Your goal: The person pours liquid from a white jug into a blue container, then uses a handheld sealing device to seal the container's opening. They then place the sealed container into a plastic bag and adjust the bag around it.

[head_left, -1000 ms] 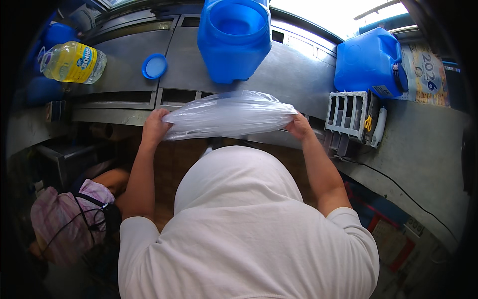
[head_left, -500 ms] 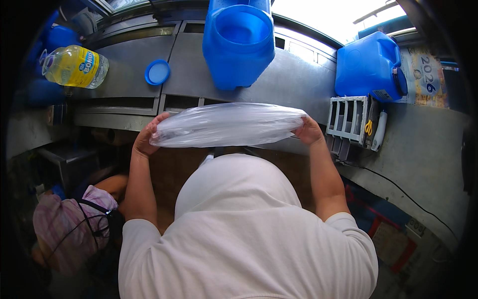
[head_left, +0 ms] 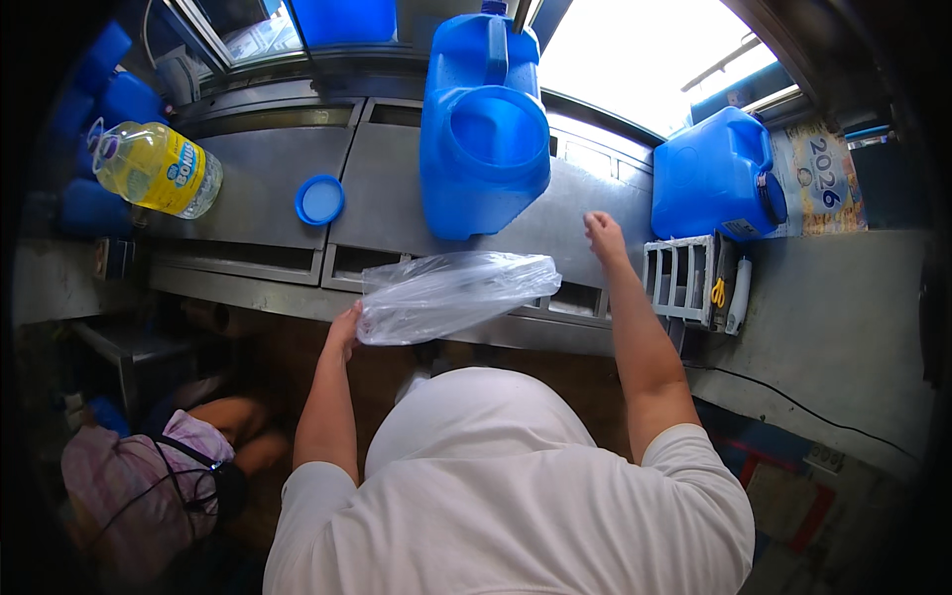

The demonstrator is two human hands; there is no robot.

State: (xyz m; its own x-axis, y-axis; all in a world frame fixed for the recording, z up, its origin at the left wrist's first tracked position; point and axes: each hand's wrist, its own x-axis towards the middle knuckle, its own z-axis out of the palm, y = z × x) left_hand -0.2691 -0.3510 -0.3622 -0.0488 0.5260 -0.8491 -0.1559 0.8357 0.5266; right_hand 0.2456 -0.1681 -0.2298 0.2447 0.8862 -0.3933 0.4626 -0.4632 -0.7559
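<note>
My left hand is closed on one end of a clear plastic bag, which stretches out to the right over the counter's front edge. The bag's other end hangs free. My right hand is apart from the bag, raised over the counter to the right, with its fingers curled in and nothing visible in them. Behind the bag stands a large blue plastic jug with a wide round opening in its upper side. Left of the jug, a round blue lid lies on the metal counter.
A big clear bottle with a yellow label stands at the left. To the right are another blue jug, a grey slotted holder, yellow scissors and a black cable. At the lower left another person is low down.
My right hand has let go of the bag's right end and moved up over the counter. The left hand keeps its hold, and the bag has slackened and narrowed.
</note>
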